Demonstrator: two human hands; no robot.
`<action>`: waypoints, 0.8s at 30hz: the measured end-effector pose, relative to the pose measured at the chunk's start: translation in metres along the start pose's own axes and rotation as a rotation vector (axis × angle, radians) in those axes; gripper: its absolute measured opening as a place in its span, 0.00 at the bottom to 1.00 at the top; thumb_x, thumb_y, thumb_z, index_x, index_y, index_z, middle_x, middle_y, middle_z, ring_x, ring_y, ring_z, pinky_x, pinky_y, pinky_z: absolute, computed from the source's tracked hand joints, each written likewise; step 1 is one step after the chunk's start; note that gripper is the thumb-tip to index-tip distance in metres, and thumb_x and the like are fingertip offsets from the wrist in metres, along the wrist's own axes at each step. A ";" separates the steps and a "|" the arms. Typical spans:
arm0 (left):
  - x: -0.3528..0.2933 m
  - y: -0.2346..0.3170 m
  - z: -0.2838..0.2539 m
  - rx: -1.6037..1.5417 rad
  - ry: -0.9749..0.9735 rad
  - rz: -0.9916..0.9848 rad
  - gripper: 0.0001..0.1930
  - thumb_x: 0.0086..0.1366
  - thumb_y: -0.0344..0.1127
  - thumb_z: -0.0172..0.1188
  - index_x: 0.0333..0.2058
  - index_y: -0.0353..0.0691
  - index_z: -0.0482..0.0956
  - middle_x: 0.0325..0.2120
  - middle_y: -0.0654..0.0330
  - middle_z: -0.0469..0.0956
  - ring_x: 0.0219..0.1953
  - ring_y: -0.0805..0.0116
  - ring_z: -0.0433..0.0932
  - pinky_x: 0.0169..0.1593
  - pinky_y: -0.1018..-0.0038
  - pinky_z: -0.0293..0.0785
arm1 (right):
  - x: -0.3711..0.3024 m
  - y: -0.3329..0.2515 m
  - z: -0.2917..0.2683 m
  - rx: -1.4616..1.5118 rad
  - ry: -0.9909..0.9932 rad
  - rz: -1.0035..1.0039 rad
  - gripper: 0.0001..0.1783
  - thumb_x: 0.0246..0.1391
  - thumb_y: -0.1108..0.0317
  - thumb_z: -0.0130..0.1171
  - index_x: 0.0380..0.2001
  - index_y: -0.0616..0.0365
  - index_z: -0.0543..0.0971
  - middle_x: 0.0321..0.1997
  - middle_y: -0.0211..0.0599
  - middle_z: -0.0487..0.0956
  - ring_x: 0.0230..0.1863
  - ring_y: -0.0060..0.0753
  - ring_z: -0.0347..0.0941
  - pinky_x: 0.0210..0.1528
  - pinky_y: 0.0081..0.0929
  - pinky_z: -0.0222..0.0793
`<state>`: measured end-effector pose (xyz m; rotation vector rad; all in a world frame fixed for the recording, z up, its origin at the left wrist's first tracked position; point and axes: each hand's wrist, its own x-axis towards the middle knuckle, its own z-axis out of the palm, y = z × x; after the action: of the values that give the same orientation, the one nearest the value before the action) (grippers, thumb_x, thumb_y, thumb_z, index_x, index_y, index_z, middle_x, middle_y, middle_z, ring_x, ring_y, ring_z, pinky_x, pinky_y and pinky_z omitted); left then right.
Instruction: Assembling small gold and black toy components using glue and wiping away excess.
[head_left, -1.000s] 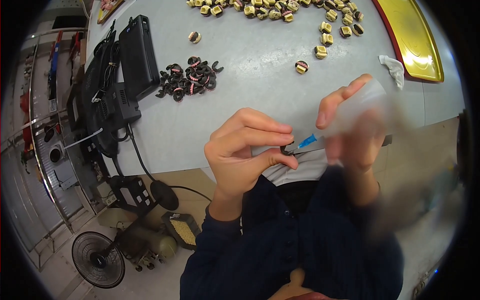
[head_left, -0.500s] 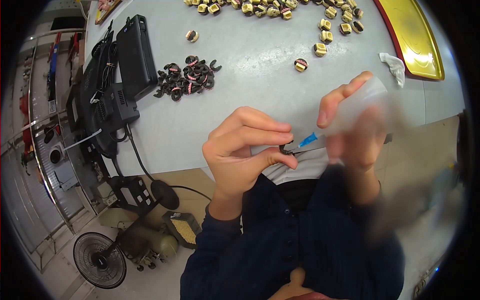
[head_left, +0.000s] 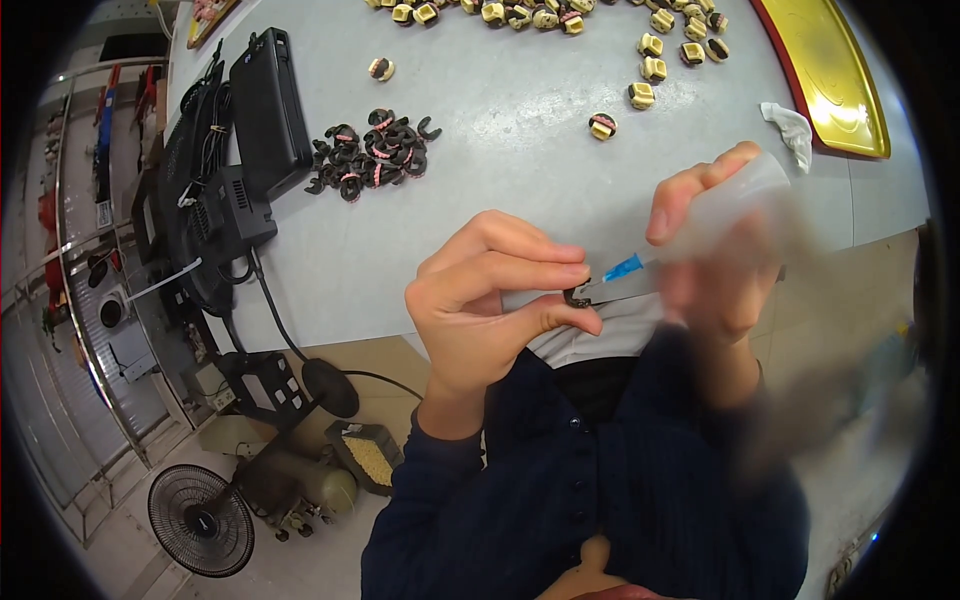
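Note:
Between thumb and fingertips, my left hand [head_left: 490, 290] pinches a small dark curved piece [head_left: 575, 296] just past the table's near edge. My right hand [head_left: 715, 260] is wrapped round a translucent white squeeze bottle [head_left: 735, 205], tilted with its tip down to the left. A blue needle tip [head_left: 622, 268] on the bottle points at the dark piece, its thin end at or very near it; contact is too small to tell. A smear on the picture blurs part of my right hand. Farther left lies a pile of similar dark curved pieces [head_left: 385, 152], some with pink strips.
Cream-and-dark small parts [head_left: 520, 15] crowd the far side, with a few nearer [head_left: 602, 126]. At the right are a gold tray [head_left: 835, 75] and a crumpled white tissue [head_left: 790, 132]. A black box [head_left: 270, 110] and cables line the left edge; a fan [head_left: 200, 520] stands below.
My right hand and the bottle have shifted slightly up and to the right. The left hand keeps its pinch on the dark piece, nearly still.

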<state>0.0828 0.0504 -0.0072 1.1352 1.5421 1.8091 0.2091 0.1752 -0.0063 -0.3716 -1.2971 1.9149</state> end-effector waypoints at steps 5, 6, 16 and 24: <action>0.000 0.002 0.001 0.008 0.003 -0.010 0.18 0.32 0.32 0.76 0.25 0.35 0.80 0.27 0.57 0.77 0.30 0.69 0.72 0.29 0.77 0.68 | 0.000 -0.004 0.003 -0.022 -0.003 0.004 0.26 0.60 0.47 0.43 0.36 0.67 0.61 0.29 0.56 0.76 0.10 0.22 0.66 0.11 0.15 0.62; 0.000 0.002 0.001 0.008 0.005 -0.015 0.18 0.32 0.32 0.76 0.25 0.35 0.80 0.27 0.57 0.77 0.29 0.69 0.72 0.29 0.77 0.68 | 0.000 -0.003 0.003 -0.031 -0.002 0.001 0.26 0.60 0.47 0.43 0.36 0.67 0.61 0.29 0.57 0.76 0.10 0.22 0.66 0.11 0.15 0.62; 0.004 0.003 -0.001 -0.073 -0.013 0.013 0.17 0.34 0.17 0.71 0.28 0.32 0.81 0.29 0.53 0.77 0.32 0.68 0.76 0.32 0.78 0.75 | 0.001 -0.001 -0.001 -0.084 0.003 -0.019 0.28 0.60 0.46 0.43 0.36 0.67 0.62 0.29 0.56 0.76 0.09 0.22 0.65 0.10 0.15 0.62; -0.001 -0.006 -0.005 -0.285 0.058 -0.028 0.18 0.33 0.24 0.75 0.28 0.33 0.80 0.30 0.54 0.77 0.32 0.70 0.75 0.36 0.78 0.72 | 0.003 0.007 -0.013 0.087 0.058 -0.015 0.25 0.60 0.48 0.44 0.40 0.63 0.64 0.36 0.51 0.75 0.29 0.19 0.69 0.28 0.15 0.65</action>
<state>0.0777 0.0483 -0.0129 0.9291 1.2724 1.9818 0.2121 0.1854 -0.0174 -0.3692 -1.1721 1.9268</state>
